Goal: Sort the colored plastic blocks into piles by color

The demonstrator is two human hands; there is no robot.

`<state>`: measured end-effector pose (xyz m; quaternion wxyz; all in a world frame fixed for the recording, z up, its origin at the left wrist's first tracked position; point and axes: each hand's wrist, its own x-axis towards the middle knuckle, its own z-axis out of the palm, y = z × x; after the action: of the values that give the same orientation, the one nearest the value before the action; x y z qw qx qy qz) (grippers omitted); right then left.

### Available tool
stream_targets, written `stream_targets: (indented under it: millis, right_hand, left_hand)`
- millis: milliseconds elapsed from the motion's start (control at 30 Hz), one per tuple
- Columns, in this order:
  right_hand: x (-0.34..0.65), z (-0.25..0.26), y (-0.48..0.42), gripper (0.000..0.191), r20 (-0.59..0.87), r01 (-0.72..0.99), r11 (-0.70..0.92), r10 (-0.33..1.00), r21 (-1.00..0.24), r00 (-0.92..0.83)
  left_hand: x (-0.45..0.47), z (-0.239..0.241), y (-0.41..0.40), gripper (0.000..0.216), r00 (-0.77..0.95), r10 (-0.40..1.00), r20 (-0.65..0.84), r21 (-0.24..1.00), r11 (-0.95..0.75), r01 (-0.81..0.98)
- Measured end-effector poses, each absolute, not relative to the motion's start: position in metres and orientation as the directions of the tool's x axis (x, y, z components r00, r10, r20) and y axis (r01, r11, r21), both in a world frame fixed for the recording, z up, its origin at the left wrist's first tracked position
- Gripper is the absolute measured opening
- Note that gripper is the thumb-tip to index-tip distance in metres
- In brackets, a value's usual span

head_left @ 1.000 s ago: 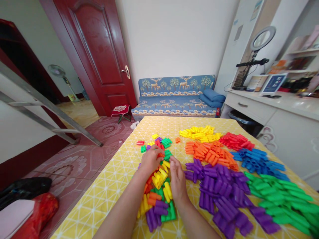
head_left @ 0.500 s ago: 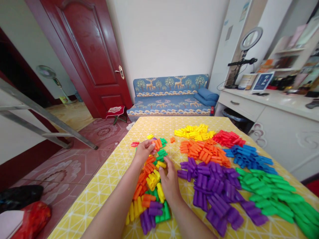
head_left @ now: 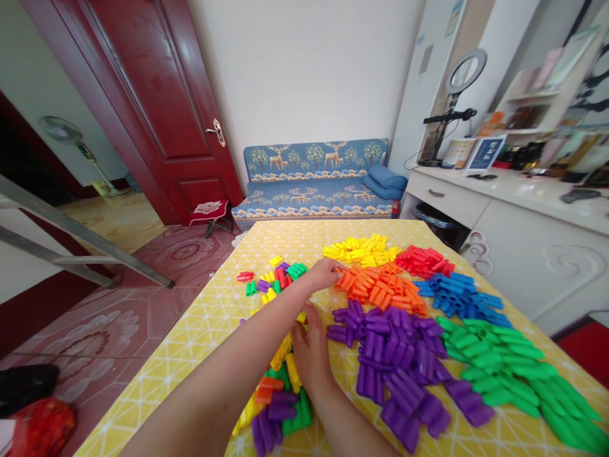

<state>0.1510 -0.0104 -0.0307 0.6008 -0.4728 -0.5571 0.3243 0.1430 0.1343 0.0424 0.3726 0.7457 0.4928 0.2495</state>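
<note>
Left hand now at left end of orange plastic joined-tube pile, having crossed from mixed-colour tube pieces; work shifts to single-colour side. Left fingers hidden, grip cannot be told. Right hand beside mixed pieces, fingers curled near yellow tube piece, grip unclear. Yellow-clothed table: moving room along left edge; purple tube pile hems right.

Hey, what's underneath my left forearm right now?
Your left forearm crosses above a mixed-color pile. Yellow, orange, green and purple pieces show along its near side. Whatever lies directly beneath is covered, so I can't tell its colors.
</note>
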Motion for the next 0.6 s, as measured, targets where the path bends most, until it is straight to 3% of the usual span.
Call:
stream_targets:
  millis: [267, 600]
  right_hand:
    - [0.152, -0.024, -0.011, 0.042, 0.341, 0.083, 0.331, 0.928, -0.940, 0.152]
    - [0.149, -0.032, -0.010, 0.040, 0.359, 0.110, 0.343, 0.911, -0.933, 0.204]
  left_hand:
    - [0.155, 0.018, 0.145, 0.029, 0.301, 0.952, 0.062, 0.698, -0.257, 0.668]
    - [0.124, 0.020, 0.157, 0.038, 0.196, 0.962, 0.188, 0.540, -0.268, 0.798]
